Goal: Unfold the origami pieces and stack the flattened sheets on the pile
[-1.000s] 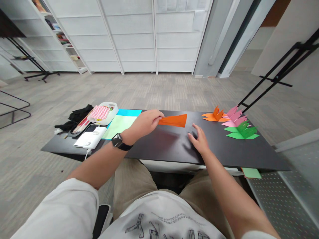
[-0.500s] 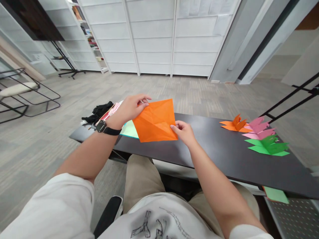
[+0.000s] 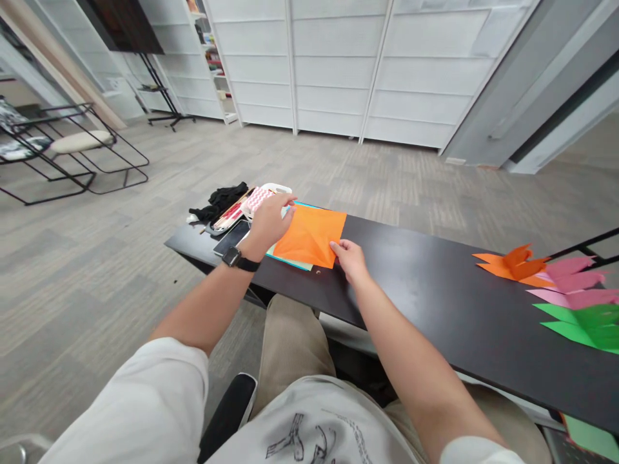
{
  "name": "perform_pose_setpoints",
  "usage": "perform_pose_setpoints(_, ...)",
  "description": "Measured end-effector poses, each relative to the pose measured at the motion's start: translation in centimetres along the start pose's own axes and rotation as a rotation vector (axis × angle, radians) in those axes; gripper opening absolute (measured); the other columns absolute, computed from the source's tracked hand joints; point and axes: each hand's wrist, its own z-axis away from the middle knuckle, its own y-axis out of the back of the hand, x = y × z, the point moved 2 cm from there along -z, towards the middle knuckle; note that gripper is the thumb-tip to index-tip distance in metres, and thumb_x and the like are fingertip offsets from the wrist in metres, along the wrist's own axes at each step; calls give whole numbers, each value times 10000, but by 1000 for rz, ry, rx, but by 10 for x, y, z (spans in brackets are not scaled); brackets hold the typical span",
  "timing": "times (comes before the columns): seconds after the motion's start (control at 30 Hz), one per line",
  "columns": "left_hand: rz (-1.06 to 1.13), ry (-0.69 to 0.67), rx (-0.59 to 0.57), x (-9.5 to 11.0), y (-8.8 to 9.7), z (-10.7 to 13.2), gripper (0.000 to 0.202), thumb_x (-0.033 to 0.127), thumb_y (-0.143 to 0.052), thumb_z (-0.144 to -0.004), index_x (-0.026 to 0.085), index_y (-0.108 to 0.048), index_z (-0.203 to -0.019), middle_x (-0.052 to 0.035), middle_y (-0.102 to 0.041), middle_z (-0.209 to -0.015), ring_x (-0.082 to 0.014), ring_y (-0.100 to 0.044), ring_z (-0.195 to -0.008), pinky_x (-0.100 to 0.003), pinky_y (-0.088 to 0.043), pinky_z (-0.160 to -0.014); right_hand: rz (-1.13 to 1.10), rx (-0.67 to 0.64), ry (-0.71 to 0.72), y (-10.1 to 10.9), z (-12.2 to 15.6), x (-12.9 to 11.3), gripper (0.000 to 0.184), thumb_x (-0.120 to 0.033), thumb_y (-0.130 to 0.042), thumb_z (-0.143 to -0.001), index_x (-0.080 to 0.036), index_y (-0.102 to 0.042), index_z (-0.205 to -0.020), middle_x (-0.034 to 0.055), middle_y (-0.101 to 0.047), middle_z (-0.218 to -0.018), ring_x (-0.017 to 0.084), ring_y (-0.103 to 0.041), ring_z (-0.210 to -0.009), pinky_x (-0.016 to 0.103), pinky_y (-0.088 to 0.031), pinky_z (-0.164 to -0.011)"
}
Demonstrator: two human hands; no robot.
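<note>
Black table (image 3: 411, 277), grey floor (image 3: 387, 180). Your right grip (image 3: 352, 261) pinches orange paper (image 3: 312, 235); left grip (image 3: 267, 224), cannot tell. Green folded paper (image 3: 585, 322) cut off.

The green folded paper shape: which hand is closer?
Right. The right hand, gripping the orange paper sheet, is left of the green folded paper shape; the left hand is farther left.

Premises present as an office-type room, evidenced by grey carpet tiles (image 3: 411, 183), white panelled partitions (image 3: 333, 71), a stand-mounted screen (image 3: 123, 26) and metal-framed chairs (image 3: 82, 142).
</note>
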Motion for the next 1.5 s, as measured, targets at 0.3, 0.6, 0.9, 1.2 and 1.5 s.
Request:
perform_pose_setpoints(0.3, -147, 256, -359, 9, -105, 80, 511, 511, -476, -1082, 200, -602, -1467, -169, -637, -1506, -350, -590, -1401, -582, -414, -1230, 532, -92, 106, -21, 13, -5, 334, -455, -546, -1022, -258, -766, -865, 40, -818, -867, 219, -746, -817, 307, -505, -759)
perform_pose_setpoints(0.6, -277, 268, -390, -2, -120, 87, 621, 563, -398, -1084, 237, -498, -1603, -156, -424, -1720, -407, -344, -1598, -723, -231, -1288, 363, 28, 207, -14, 18, 24, 350, -348, -543, -1002, -278, -737, -1285, 2, -819, -917, 197, -757, -830, 338, -607, -848)
perform_pose_setpoints(0.9, -296, 281, -404, -9, -127, 87, 653, 584, -335, -1088, 252, -481, -1631, -134, -372, -1755, -398, -314, -1620, -719, -226, -1293, 297, 45, 269, -12, 25, 26, 333, -314, -515, -975, -274, -751, -1206, -10, -803, -877, 178, -736, -779, 315, -628, -810)
perform_pose_setpoints(1.2, -273, 253, -431, -9, -125, 84, 623, 550, -416, -1071, 268, -487, -1622, -129, -359, -1763, -380, -304, -1635, -725, -194, -1306, 296, 27, 251, -10, 28, 21, 322, -288, -518, -966, -281, -756, -1182, -20, -794, -862, 169, -724, -764, 296, -598, -809)
perform_pose_setpoints(1.5, -258, 249, -434, -12, -127, 83, 620, 545, -441, -1065, 273, -486, -1620, -128, -352, -1766, -370, -303, -1640, -721, -198, -1308, 311, 12, 253, -8, 30, 16, 327, -280, -505, -973, -282, -762, -1175, -28, -784, -841, 163, -726, -777, 278, -571, -844)
